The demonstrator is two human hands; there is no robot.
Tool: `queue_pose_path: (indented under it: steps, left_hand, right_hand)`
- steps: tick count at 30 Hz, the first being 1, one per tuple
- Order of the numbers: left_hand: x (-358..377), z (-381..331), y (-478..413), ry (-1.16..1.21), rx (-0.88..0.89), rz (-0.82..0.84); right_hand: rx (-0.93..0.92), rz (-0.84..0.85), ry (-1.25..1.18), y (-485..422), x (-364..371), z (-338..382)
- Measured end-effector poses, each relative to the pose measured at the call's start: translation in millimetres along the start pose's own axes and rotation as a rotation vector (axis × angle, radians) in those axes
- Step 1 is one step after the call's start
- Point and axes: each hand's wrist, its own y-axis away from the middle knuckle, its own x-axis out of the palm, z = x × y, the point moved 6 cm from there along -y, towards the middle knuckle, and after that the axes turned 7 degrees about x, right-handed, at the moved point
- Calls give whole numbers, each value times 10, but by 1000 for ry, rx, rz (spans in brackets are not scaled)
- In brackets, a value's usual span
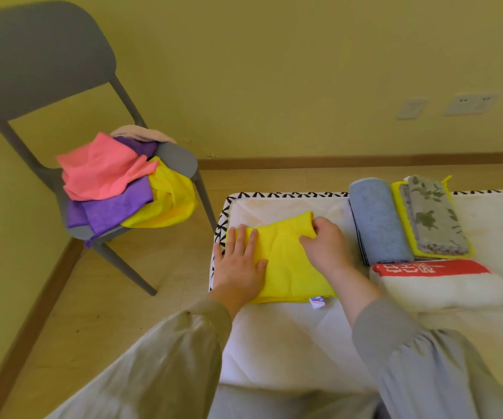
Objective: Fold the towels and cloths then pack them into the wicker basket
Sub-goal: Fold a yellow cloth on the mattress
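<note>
A yellow cloth (286, 255) lies partly folded on the white mattress (274, 334). My left hand (238, 264) presses flat on the cloth's left side, fingers spread. My right hand (325, 243) grips the cloth's upper right edge, fingers curled over the fold. To the right lie a rolled blue towel (375, 222), a grey floral cloth (434, 219) on a yellow one, and a folded white towel with a red band (440, 285). No wicker basket is in view.
A grey chair (32, 71) stands at the left on the wooden floor, its seat piled with unfolded pink (102, 167), purple (114, 210), yellow (168, 198) and beige cloths. The yellow wall with sockets (468, 104) is behind. The mattress edge (218, 231) has a black-and-white pattern.
</note>
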Motion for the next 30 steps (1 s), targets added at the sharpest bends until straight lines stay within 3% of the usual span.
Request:
queue_pose_path:
  steps: [3, 7, 9, 14, 20, 25, 27, 30]
  left_hand:
    - [-210, -15, -7, 238, -20, 2]
    - [-827, -98, 62, 847, 4, -72]
    - [-1125, -152, 141, 1015, 51, -46]
    - [-1699, -255, 379, 902, 158, -45]
    - [-1883, -264, 637, 886, 172, -50]
    - [-1900, -207, 777, 730, 168, -123]
    - [-1835, -120, 793, 769, 128, -126]
    - [-1718, -34, 822, 1023, 23, -70]
  right_hand:
    - [-165, 64, -42, 127, -47, 287]
    - [-302, 204, -116, 415, -237, 682]
    - [-336, 246, -77, 542, -298, 811]
    - [-388, 224, 54, 782, -484, 1064]
    - [-396, 296, 110, 964, -640, 1238]
    - [-293, 467, 602, 973, -742, 953]
    - [-213, 510, 443, 989, -774, 833]
    - [-29, 556, -151, 972, -797, 677]
